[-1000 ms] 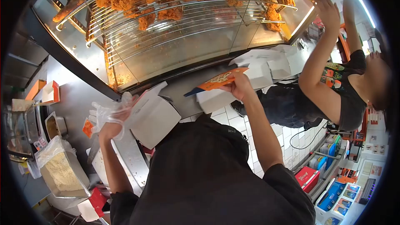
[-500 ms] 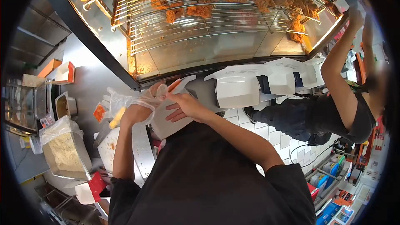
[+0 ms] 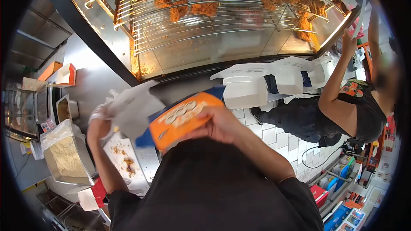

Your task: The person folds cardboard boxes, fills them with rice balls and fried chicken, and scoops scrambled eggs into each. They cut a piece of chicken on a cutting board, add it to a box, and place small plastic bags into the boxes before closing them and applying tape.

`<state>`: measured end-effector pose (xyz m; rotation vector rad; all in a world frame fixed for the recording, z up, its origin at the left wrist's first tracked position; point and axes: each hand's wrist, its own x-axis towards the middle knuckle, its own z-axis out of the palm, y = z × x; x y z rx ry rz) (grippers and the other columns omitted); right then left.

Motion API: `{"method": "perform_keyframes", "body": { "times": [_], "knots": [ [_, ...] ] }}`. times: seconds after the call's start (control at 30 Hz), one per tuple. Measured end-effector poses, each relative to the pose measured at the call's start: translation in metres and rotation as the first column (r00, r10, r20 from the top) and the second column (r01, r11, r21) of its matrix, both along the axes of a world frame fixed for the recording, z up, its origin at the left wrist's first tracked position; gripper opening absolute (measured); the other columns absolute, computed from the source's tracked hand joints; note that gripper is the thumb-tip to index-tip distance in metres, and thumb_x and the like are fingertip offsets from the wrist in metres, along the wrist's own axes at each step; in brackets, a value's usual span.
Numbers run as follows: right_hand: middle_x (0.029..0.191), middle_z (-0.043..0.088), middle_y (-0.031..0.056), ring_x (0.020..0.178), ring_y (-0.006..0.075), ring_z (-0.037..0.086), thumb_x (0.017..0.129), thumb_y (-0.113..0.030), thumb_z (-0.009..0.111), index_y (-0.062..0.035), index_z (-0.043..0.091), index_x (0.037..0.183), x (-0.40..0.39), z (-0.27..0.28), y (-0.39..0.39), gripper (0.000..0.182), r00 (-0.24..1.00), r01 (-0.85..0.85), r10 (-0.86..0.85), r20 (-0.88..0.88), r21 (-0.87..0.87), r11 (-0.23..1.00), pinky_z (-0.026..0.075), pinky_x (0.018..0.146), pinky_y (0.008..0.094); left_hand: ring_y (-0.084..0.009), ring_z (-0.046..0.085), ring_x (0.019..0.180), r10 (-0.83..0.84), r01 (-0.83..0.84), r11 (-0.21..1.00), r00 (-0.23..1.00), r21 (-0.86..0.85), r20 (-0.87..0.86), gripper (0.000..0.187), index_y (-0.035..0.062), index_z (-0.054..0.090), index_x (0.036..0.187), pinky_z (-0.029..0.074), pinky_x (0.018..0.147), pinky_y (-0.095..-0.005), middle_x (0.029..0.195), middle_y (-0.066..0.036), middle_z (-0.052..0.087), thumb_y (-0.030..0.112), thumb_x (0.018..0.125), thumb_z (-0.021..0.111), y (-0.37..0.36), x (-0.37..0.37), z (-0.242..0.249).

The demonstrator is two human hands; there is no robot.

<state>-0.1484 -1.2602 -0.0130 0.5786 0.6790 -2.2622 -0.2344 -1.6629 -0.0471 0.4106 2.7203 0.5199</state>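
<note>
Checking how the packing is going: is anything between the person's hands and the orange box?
Nothing visible. The right hand already grips the orange box, and the gloved left hand holds its white lid flap. The picture is motion-blurred, so finer contact is unclear.

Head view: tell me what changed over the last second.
The right hand, which held an orange sleeve out over the counter, came back in and now grips the orange printed box at the chest. The gloved left hand lifted the white carton up and left. The co-worker's hand dropped lower. The chicken rack and open white boxes stayed put.
</note>
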Motion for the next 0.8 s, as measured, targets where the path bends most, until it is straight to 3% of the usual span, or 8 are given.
{"method": "perform_keyframes", "body": {
  "times": [0.1, 0.3, 0.43, 0.5, 0.67, 0.7, 0.73, 0.8],
  "knots": [
    [0.128, 0.051, 0.0328, 0.109, 0.0514, 0.058, 0.089, -0.005, 0.037, 0.0173, 0.035, 0.129, -0.029, -0.061, 0.013, 0.046, 0.993, 0.118, -0.118, -0.013, 0.036, 0.992, 0.056, 0.094, 0.0461, -0.0380, 0.060, 0.104, 0.178, -0.255, 0.918, 0.949, 0.304, 0.259, 0.046, 0.0062, 0.063, 0.121, 0.047, 0.090, -0.0418, 0.108, -0.022, 0.065, -0.005, 0.077, 0.053, -0.008, -0.002, 0.023],
    [0.118, 0.056, 0.0345, 0.108, 0.0461, 0.061, 0.091, -0.010, 0.041, 0.0182, 0.044, 0.119, -0.064, -0.094, 0.033, 0.040, 0.971, 0.218, -0.206, -0.123, 0.101, 0.971, 0.055, 0.094, 0.0438, -0.0346, 0.063, 0.099, -0.192, 0.151, 0.975, 0.941, -0.161, -0.279, 0.037, 0.0076, 0.066, 0.114, 0.049, 0.090, -0.0409, 0.109, -0.019, 0.067, 0.002, 0.080, 0.054, 0.071, -0.006, -0.002],
    [0.115, 0.060, 0.0320, 0.103, 0.0430, 0.065, 0.094, -0.039, 0.055, 0.0137, 0.047, 0.125, -0.052, -0.059, 0.056, 0.061, 0.979, 0.202, -0.201, -0.026, 0.156, 0.967, 0.056, 0.089, 0.0417, -0.0338, 0.063, 0.101, -0.104, 0.095, 0.989, 0.992, -0.115, -0.072, 0.039, 0.0099, 0.067, 0.114, 0.049, 0.090, -0.0402, 0.113, -0.016, 0.066, 0.000, 0.078, 0.056, 0.127, -0.020, 0.008],
    [0.119, 0.062, 0.0261, 0.106, 0.0378, 0.065, 0.096, -0.040, 0.055, 0.0120, 0.047, 0.127, -0.022, -0.043, 0.078, 0.062, 0.981, 0.086, -0.019, -0.191, 0.349, 0.933, 0.056, 0.085, 0.0377, -0.0309, 0.063, 0.108, -0.123, 0.189, 0.971, 0.919, 0.144, -0.376, 0.039, 0.0050, 0.061, 0.122, 0.049, 0.094, -0.0381, 0.122, -0.020, 0.062, 0.004, 0.083, 0.059, 0.123, -0.015, -0.007],
    [0.101, 0.066, 0.0133, 0.090, 0.0231, 0.066, 0.098, -0.024, 0.052, 0.0009, 0.058, 0.118, 0.098, -0.078, 0.156, 0.033, 0.744, 0.607, -0.450, -0.493, 0.781, 0.148, 0.056, 0.078, 0.0350, -0.0226, 0.062, 0.108, 0.565, -0.232, 0.817, 0.500, 0.527, -0.656, 0.025, -0.0058, 0.060, 0.114, 0.048, 0.095, -0.0335, 0.120, -0.017, 0.063, 0.006, 0.094, 0.052, 0.090, 0.071, -0.029],
    [0.099, 0.065, 0.0117, 0.089, 0.0218, 0.064, 0.098, -0.023, 0.053, -0.0011, 0.057, 0.119, 0.118, -0.100, 0.176, 0.031, 0.659, 0.587, -0.578, -0.482, 0.809, -0.006, 0.056, 0.078, 0.0360, -0.0190, 0.061, 0.104, 0.769, -0.169, 0.568, 0.458, 0.805, -0.446, 0.025, -0.0057, 0.060, 0.114, 0.048, 0.090, -0.0310, 0.116, -0.015, 0.064, 0.010, 0.096, 0.054, 0.129, 0.086, -0.025],
    [0.107, 0.062, 0.0117, 0.092, 0.0248, 0.063, 0.097, -0.028, 0.055, -0.0030, 0.050, 0.123, 0.133, -0.115, 0.192, 0.037, 0.641, 0.559, -0.658, -0.395, 0.828, 0.048, 0.056, 0.079, 0.0387, -0.0168, 0.058, 0.105, 0.770, -0.235, 0.365, 0.620, 0.901, -0.150, 0.028, -0.0042, 0.060, 0.117, 0.044, 0.090, -0.0265, 0.119, -0.013, 0.062, 0.013, 0.096, 0.055, 0.105, 0.107, -0.071],
    [0.129, 0.048, 0.0240, 0.104, 0.0390, 0.061, 0.095, -0.034, 0.057, -0.0024, 0.036, 0.136, 0.141, -0.122, 0.205, 0.056, 0.697, 0.535, -0.703, -0.140, 0.754, 0.380, 0.054, 0.086, 0.0474, -0.0193, 0.056, 0.108, 0.775, -0.428, 0.403, 0.629, 0.809, -0.053, 0.030, -0.0025, 0.059, 0.120, 0.042, 0.093, -0.0276, 0.121, -0.013, 0.061, 0.014, 0.096, 0.052, 0.096, 0.138, -0.128]
  ]
}}
